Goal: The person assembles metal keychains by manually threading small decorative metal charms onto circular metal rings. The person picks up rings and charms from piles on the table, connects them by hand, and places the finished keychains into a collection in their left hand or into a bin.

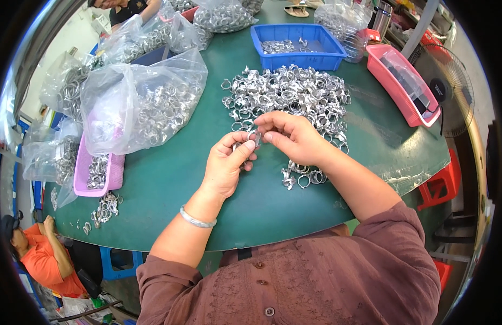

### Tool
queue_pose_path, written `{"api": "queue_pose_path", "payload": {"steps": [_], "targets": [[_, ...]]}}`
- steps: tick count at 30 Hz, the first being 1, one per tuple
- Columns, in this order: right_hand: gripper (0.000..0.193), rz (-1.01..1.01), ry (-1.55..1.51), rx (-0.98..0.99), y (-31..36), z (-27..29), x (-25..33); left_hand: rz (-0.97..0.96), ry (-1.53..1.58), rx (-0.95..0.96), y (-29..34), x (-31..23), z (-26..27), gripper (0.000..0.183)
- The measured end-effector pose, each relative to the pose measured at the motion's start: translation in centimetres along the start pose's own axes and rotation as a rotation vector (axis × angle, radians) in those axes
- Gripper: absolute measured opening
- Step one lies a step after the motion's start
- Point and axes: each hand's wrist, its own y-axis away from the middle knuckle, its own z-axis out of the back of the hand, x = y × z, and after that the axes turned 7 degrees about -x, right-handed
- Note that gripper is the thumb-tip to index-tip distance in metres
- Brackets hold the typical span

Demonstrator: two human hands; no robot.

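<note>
My left hand (pixel 225 165) is closed, pinching a silver-coloured metal ring (pixel 253 137) between thumb and fingers; more metal seems tucked in its curled fingers. Close against it, my right hand (pixel 294 138) has its thumb and fingers bent together at the ring's edge. What those fingertips hold, if anything, is too small to make out. Just beyond both hands spreads a large heap of similar silver-coloured rings (pixel 289 92) on the green tabletop (pixel 186 216). A small cluster of rings (pixel 305 176) lies under my right forearm.
A blue tray (pixel 300 62) with some rings stands behind the heap. At left, a big clear bag of rings (pixel 169 108) leans over a pink-purple basket (pixel 99 189). A pink basket (pixel 403 86) and a fan (pixel 443 89) are at right. Two people (pixel 47 257) sit around the table.
</note>
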Motion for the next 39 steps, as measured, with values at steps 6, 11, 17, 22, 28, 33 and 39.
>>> {"api": "queue_pose_path", "payload": {"steps": [6, 11, 17, 22, 28, 33, 39], "targets": [[0.020, -0.044, -0.098, 0.038, 0.0, 0.0, -0.2, -0.100, -0.061, 0.026, 0.1, 0.2, -0.1, 0.017], [0.019, -0.115, -0.194, 0.024, 0.0, 0.0, -0.3, -0.109, -0.033, 0.062, 0.3, 0.1, -0.2, 0.022], [0.021, -0.148, -0.159, 0.014, -0.1, 0.1, -0.1, -0.157, -0.028, 0.089, 0.3, 0.1, -0.1, 0.028], [0.021, -0.072, -0.104, -0.022, 0.2, -0.5, -0.6, -0.156, -0.059, 0.087, 0.5, 0.3, -0.4, 0.033], [0.027, 0.155, 0.154, -0.061, 0.3, -0.9, 0.0, -0.419, -0.288, 0.149, 0.3, 1.1, -0.4, 0.039], [0.025, -0.003, -0.060, -0.050, 0.1, -0.6, -0.3, -0.378, -0.243, 0.122, 0.3, 0.9, -0.4, 0.033], [0.025, -0.078, -0.209, -0.057, 0.1, -0.2, 0.6, -0.266, -0.104, 0.107, 0.3, 0.6, -0.3, 0.033]]}}
